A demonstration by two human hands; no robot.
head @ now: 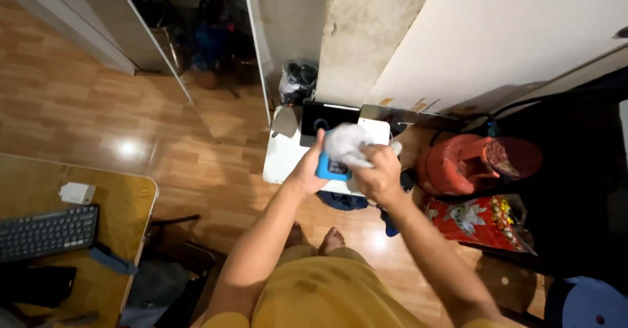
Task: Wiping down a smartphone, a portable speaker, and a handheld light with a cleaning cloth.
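My left hand (pixel 309 169) grips a small blue rectangular object (pixel 327 169) with a dark face, held up in front of me. Against the top of that blue object, my right hand (pixel 376 174) presses a crumpled white cloth (pixel 348 143). Both hands hover above a low white table (pixel 281 158). On the table behind them lies a black flat device (pixel 327 116). My bare feet show on the wooden floor (pixel 216 171) below the hands.
A desk (pixel 124 204) at the left carries a grey keyboard (pixel 47 232) and a small white box (pixel 76 192). To the right stand a red gas cylinder (pixel 458 164), a red patterned bag (pixel 474 218) and a blue stool (pixel 585 305). A black plastic bag (pixel 297 79) sits by the wall.
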